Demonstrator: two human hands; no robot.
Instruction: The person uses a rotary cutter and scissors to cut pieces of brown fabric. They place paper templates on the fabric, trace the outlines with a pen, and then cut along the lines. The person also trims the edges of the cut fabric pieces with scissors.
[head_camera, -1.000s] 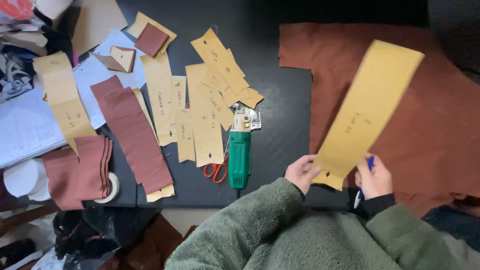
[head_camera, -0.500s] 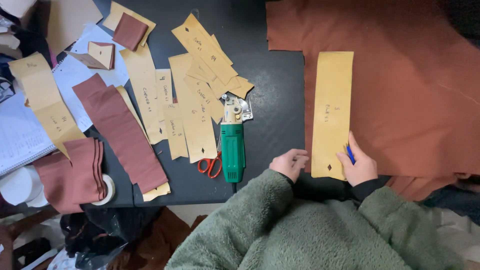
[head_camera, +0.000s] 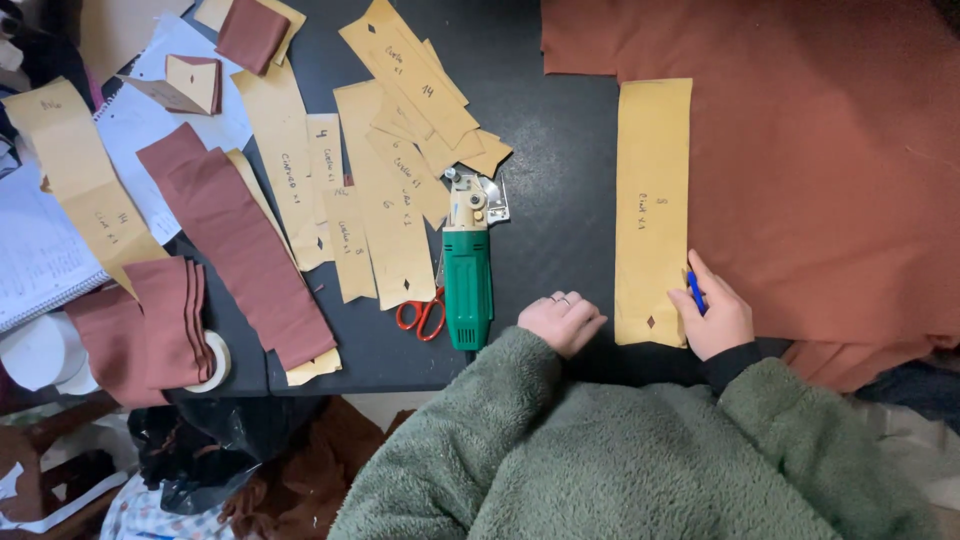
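right hand (head_camera: 718, 320) gripped a blue pen (head_camera: 695, 291) at the upright paper pattern's (head_camera: 653, 200) right edge on rust fabric (head_camera: 820, 170); left hand (head_camera: 561, 320) loosely curled, empty, just left.

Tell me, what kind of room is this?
Probably a sewing workshop: paper pattern pieces lie on a black table, beside rust-brown fabric, a green electric cutter and red-handled scissors.

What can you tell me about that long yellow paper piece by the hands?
The long yellow paper piece is a tall, narrow strip of tan card, lying flat and upright. Most of it rests on the rust-brown fabric, its left edge over the black table. It bears handwriting and a small diamond mark. The right hand, holding a blue pen, presses its lower right edge.
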